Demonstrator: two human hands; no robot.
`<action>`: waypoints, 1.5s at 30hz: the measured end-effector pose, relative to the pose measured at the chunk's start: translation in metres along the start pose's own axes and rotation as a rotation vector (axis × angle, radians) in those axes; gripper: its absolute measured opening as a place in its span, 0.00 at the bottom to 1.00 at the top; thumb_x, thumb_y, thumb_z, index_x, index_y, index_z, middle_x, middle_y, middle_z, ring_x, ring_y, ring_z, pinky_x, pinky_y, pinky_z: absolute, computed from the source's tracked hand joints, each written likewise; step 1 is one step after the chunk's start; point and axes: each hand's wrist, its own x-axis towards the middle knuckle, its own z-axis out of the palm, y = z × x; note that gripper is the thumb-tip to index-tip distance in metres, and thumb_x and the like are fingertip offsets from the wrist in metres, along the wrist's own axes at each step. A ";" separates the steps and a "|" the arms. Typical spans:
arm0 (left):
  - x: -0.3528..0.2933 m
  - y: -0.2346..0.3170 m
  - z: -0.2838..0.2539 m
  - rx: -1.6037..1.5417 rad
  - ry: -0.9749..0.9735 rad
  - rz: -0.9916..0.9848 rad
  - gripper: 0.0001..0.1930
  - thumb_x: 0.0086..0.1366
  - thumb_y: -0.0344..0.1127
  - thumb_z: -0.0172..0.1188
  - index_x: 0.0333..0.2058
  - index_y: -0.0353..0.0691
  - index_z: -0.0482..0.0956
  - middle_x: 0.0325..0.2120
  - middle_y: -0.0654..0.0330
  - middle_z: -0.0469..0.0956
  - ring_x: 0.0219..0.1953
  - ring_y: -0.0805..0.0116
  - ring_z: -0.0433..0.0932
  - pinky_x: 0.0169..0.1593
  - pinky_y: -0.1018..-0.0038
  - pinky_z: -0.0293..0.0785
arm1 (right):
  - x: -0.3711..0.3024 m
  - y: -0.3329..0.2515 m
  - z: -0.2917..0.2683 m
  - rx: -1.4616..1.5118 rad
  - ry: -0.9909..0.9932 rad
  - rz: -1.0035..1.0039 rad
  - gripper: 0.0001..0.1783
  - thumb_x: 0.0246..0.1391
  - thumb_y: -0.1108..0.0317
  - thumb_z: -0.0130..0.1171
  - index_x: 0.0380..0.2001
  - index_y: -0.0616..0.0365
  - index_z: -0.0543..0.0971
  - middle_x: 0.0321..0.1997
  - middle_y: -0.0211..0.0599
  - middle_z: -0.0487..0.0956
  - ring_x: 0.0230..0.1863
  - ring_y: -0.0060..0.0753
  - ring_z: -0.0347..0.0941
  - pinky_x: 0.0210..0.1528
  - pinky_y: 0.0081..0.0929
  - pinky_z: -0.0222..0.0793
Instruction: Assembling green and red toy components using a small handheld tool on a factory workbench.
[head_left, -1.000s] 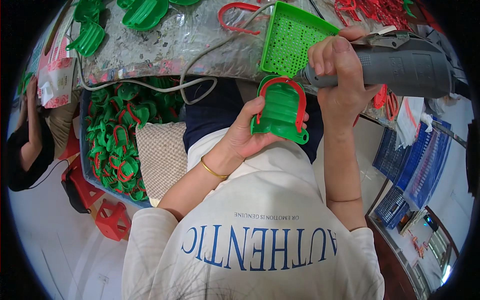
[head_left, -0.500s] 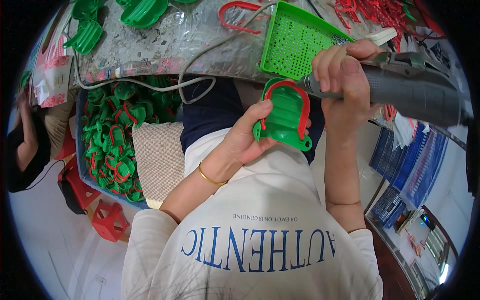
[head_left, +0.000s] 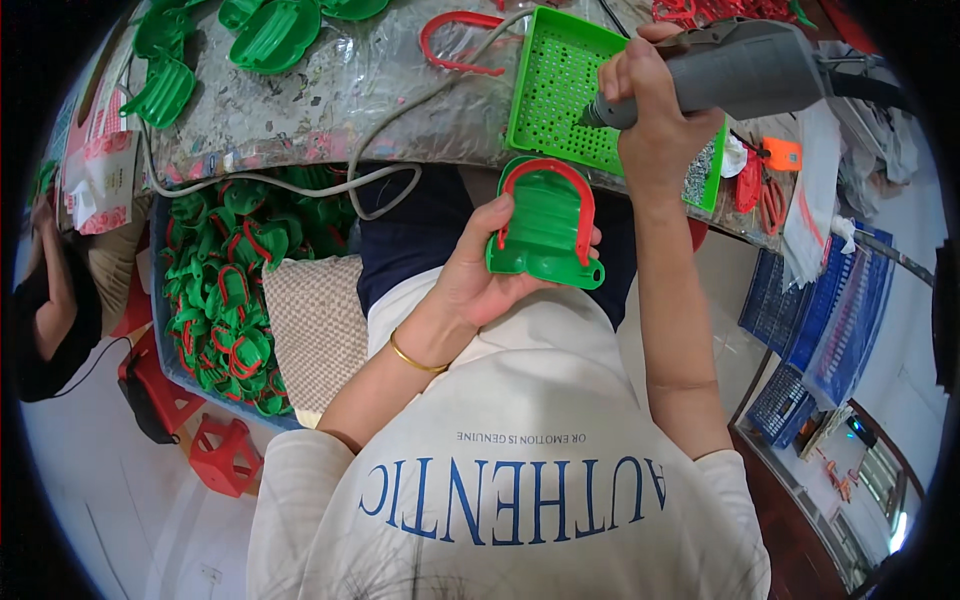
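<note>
My left hand (head_left: 462, 270) grips a green plastic scoop-shaped piece (head_left: 543, 232) in front of my lap, thumb on its left edge and fingers beneath. A red U-shaped handle (head_left: 586, 205) arches over that piece, its two ends reaching down the sides. My right hand (head_left: 655, 135) is closed around a grey power screwdriver (head_left: 750, 72). The tool's tip points left, above a green perforated tray (head_left: 555, 80) on the table. Small metallic bits, apparently screws, lie in the tray's right end, partly hidden by my right wrist.
A blue bin (head_left: 160, 290) at my left holds many green pieces with red handles. More green pieces (head_left: 275, 38) and a loose red handle (head_left: 430, 42) lie on the table (head_left: 330, 100), crossed by a grey cable (head_left: 385, 120). Pliers (head_left: 772, 205) and an orange object sit right.
My right hand and the screwdriver have moved up and away from the green piece, over the tray. My left hand still holds the piece, shifted slightly left.
</note>
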 end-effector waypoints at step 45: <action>-0.007 -0.003 0.020 0.128 0.017 0.177 0.30 0.61 0.52 0.55 0.53 0.34 0.65 0.47 0.48 0.73 0.50 0.52 0.74 0.54 0.56 0.71 | -0.050 -0.076 0.006 0.108 -0.254 0.091 0.12 0.53 0.74 0.49 0.42 0.63 0.69 0.16 0.30 0.62 0.16 0.23 0.59 0.22 0.25 0.56</action>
